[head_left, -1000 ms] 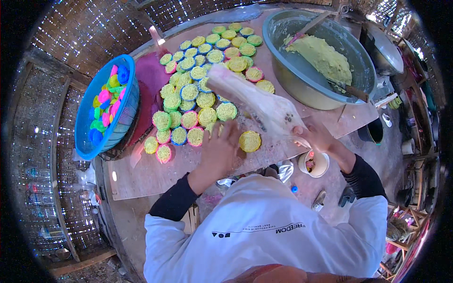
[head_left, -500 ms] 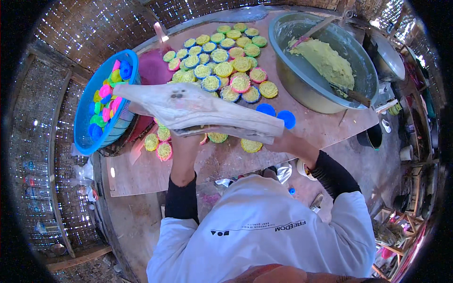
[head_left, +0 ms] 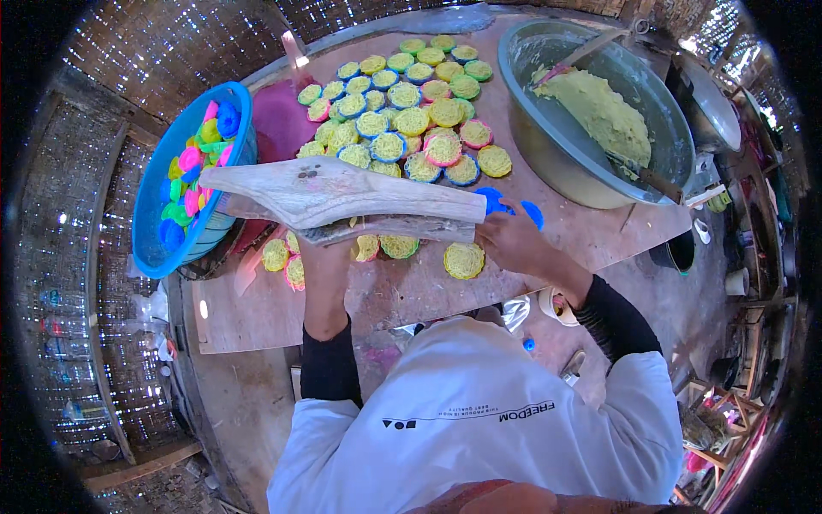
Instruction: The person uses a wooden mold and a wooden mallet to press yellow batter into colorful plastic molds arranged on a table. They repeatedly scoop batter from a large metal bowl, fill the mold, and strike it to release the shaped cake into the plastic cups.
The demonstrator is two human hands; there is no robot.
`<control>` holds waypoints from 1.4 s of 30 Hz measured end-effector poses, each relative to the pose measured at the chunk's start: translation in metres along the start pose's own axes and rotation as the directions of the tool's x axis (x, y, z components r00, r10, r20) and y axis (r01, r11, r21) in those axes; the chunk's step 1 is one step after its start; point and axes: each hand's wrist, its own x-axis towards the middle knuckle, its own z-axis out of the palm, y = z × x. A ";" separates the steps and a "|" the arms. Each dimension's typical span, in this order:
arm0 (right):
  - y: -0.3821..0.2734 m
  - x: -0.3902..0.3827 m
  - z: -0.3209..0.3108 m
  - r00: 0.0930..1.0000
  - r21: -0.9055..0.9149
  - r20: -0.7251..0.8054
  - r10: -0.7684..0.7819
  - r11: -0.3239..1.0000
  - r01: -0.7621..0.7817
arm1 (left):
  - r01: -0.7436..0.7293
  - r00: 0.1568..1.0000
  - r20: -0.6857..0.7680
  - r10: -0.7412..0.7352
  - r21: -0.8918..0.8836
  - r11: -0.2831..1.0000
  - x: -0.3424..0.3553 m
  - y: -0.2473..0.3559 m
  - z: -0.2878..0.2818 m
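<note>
Beyond the wooden tool [head_left: 342, 190], packed noodle-topped discs [head_left: 411, 122] bar a low pass. Left of it stands the blue basket [head_left: 210, 244]. At its right end, the right hand [head_left: 515, 242] and blue moulds [head_left: 533, 216] crowd; farther right, bare worktop [head_left: 616, 230] leaves passage below the big basin [head_left: 561, 182]. On its near side, the left hand [head_left: 322, 267] blocks, but a strip opens beside it.

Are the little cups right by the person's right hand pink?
No, the little cups by the right hand are plainly blue.

1 head-worn fisheye view looks down over the worktable [head_left: 257, 321].
</note>
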 end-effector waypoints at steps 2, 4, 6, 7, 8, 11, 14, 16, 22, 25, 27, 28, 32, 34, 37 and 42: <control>0.001 -0.001 0.000 1.000 -0.020 0.009 -0.004 1.000 0.004 | -0.007 1.000 0.016 0.008 -0.022 1.000 0.002 0.002 0.002; 0.000 -0.002 -0.003 1.000 -0.016 0.026 0.017 1.000 -0.016 | -0.006 0.999 0.038 0.003 0.073 0.997 0.004 0.003 0.000; -0.005 -0.003 -0.013 0.997 0.012 0.053 0.062 0.998 -0.062 | -0.006 0.999 0.040 0.002 0.108 0.994 0.006 0.003 0.000; -0.006 -0.005 -0.017 0.995 0.044 0.064 0.074 0.996 -0.077 | -0.008 0.999 0.032 0.005 0.095 0.995 0.006 0.002 0.002; -0.007 -0.007 -0.021 0.993 0.077 0.076 0.086 0.993 -0.091 | -0.010 1.000 0.024 0.008 0.082 0.997 0.006 0.002 0.002; -0.004 -0.013 -0.022 0.989 0.148 0.095 0.114 0.981 -0.128 | 0.038 0.997 0.054 -0.047 0.148 0.988 0.006 0.002 0.002; -0.006 -0.015 -0.018 0.975 0.192 0.147 0.164 0.963 -0.190 | 0.007 0.999 0.043 -0.011 0.085 0.996 0.003 0.006 0.008; -0.006 -0.018 -0.010 0.977 0.184 0.135 0.168 0.964 -0.191 | 0.019 0.998 0.051 -0.024 0.110 0.994 0.004 0.005 0.009; -0.002 -0.024 -0.001 0.983 0.190 0.077 0.166 0.965 -0.178 | 0.004 0.997 0.080 -0.019 0.180 0.984 0.006 0.005 0.009; -0.001 -0.025 -0.001 0.973 0.176 0.130 0.192 0.961 -0.213 | 0.022 0.997 0.065 -0.031 0.124 0.992 0.006 0.002 0.009; 0.001 -0.027 -0.001 0.967 0.167 0.155 0.202 0.959 -0.227 | 0.051 0.997 0.054 -0.056 0.093 0.994 0.007 0.001 0.010; 0.001 -0.028 -0.001 0.970 0.162 0.154 0.187 0.964 -0.212 | 0.067 0.996 0.055 -0.072 0.095 0.993 0.007 0.001 0.009; 0.000 -0.032 -0.002 0.977 0.143 0.151 0.148 0.975 -0.170 | 0.087 0.994 0.056 -0.093 0.101 0.991 0.008 0.001 0.009; 0.000 -0.033 0.001 0.983 0.148 0.125 0.133 0.977 -0.151 | 0.092 0.994 0.056 -0.098 0.103 0.990 0.008 0.001 0.009; -0.002 -0.034 0.006 0.988 0.168 0.088 0.126 0.976 -0.139 | 0.087 0.994 0.063 -0.093 0.106 0.991 0.008 -0.001 0.008; -0.007 -0.029 -0.003 0.978 0.228 0.083 0.194 0.951 -0.208 | 0.050 0.996 0.065 -0.057 0.108 0.993 0.007 -0.001 0.006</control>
